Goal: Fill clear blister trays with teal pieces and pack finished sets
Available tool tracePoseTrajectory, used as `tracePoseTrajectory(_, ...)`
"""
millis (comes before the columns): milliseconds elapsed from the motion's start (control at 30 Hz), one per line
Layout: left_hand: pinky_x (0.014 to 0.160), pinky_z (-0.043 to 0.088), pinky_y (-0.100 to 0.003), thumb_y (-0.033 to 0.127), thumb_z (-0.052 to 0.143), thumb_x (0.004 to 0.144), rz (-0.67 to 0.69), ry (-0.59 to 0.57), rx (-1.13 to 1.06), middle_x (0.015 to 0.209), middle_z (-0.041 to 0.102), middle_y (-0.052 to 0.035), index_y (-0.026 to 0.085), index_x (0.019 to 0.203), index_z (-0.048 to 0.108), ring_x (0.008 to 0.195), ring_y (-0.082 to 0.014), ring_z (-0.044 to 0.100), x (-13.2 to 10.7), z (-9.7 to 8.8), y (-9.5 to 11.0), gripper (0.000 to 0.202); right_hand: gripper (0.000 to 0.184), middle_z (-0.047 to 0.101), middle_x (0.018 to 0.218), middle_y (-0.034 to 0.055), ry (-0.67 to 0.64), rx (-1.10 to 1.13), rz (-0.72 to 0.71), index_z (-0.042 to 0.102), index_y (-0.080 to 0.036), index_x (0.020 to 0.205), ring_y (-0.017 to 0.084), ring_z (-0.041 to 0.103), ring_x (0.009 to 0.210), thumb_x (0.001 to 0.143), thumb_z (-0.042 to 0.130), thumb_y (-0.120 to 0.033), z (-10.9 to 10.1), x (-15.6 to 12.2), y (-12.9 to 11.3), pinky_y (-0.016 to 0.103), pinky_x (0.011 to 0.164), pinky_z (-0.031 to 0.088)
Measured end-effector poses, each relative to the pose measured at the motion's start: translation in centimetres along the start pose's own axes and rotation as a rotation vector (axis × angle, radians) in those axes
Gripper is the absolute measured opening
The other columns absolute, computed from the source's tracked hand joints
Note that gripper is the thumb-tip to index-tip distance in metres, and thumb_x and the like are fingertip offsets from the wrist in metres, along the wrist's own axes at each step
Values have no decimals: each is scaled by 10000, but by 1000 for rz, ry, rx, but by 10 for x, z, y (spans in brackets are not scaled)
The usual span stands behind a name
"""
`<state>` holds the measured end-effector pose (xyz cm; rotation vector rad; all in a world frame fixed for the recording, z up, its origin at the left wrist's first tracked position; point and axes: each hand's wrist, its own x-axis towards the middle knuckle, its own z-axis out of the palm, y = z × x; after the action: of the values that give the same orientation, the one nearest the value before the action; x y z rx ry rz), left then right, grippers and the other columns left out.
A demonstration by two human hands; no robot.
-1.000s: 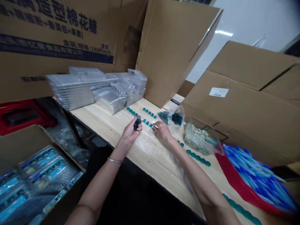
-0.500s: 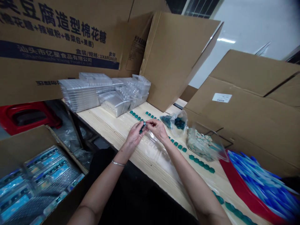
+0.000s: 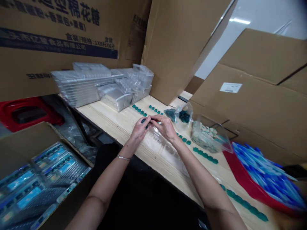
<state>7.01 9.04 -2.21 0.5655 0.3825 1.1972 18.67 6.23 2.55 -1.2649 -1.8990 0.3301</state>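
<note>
My left hand (image 3: 139, 130) and my right hand (image 3: 165, 126) meet above a clear plastic blister tray (image 3: 168, 150) lying on the pale wooden table (image 3: 115, 123). Both pinch a small dark green piece (image 3: 145, 121) between their fingertips. Rows of small teal pieces (image 3: 140, 111) sit in the tray's pockets just beyond my hands, and more teal pieces (image 3: 203, 155) lie to the right. A thin bracelet circles my left wrist.
Stacks of clear blister trays (image 3: 96, 84) stand at the back left. A plastic bag of dark green pieces (image 3: 183, 116) and a second bag (image 3: 206, 137) lie right of my hands. A red tray of blue items (image 3: 261, 179) is far right. Cardboard boxes (image 3: 251, 105) surround the table; a box of packaged goods (image 3: 35, 179) sits lower left.
My right hand left the tray and came up to meet my left hand; both now pinch the dark green piece that my left hand held alone.
</note>
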Motion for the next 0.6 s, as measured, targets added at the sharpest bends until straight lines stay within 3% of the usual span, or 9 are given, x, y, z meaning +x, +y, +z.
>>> tracePoseTrajectory(67, 704, 482, -239, 304, 727, 658, 50, 19, 15, 745, 617, -22, 124, 766, 581, 671, -94, 603, 4, -5, 8, 256, 186, 680, 887, 44, 70, 62, 52, 706, -230, 896, 190, 615, 822, 787, 573, -300, 5, 7, 5, 325, 792, 468)
tracePoseTrajectory(167, 600, 465, -198, 326, 719, 663, 211, 167, 23, 696, 574, 9, 138, 763, 559, 589, -70, 579, 13, -24, 33, 267, 177, 683, 866, 51, 116, 144, 76, 708, -213, 850, 195, 620, 801, 754, 606, -319, 22, 27, 14, 327, 761, 476)
tracePoseTrajectory(333, 404, 296, -144, 373, 689, 679, 443, 403, 82, 697, 550, 12, 135, 739, 537, 481, -24, 469, 25, -72, 75, 289, 133, 691, 778, 48, -9, 148, 74, 710, -185, 770, 181, 624, 717, 705, 627, -267, 73, 71, 26, 297, 700, 470)
tracePoseTrajectory(400, 399, 281, -160, 391, 641, 717, 424, 435, 255, 650, 543, 16, 134, 765, 553, 441, -31, 433, 26, -89, 84, 276, 130, 694, 751, 42, -68, 121, 99, 711, -175, 761, 174, 624, 695, 701, 618, -243, 95, 85, 32, 284, 683, 466)
tracePoseTrajectory(500, 448, 333, -200, 388, 567, 770, 329, 503, 743, 516, 498, 35, 139, 812, 590, 412, -75, 430, 24, -107, 91, 254, 128, 697, 737, 33, -113, 29, 95, 716, -168, 747, 172, 624, 710, 703, 604, -213, 120, 100, 40, 265, 688, 457)
tracePoseTrajectory(600, 625, 417, -258, 309, 534, 795, 326, 542, 1264, 599, 595, -22, 144, 792, 614, 563, -139, 548, 22, -117, 96, 184, 141, 698, 751, 17, -136, -56, 60, 721, -171, 744, 166, 625, 722, 715, 586, -199, 133, 105, 45, 244, 688, 448)
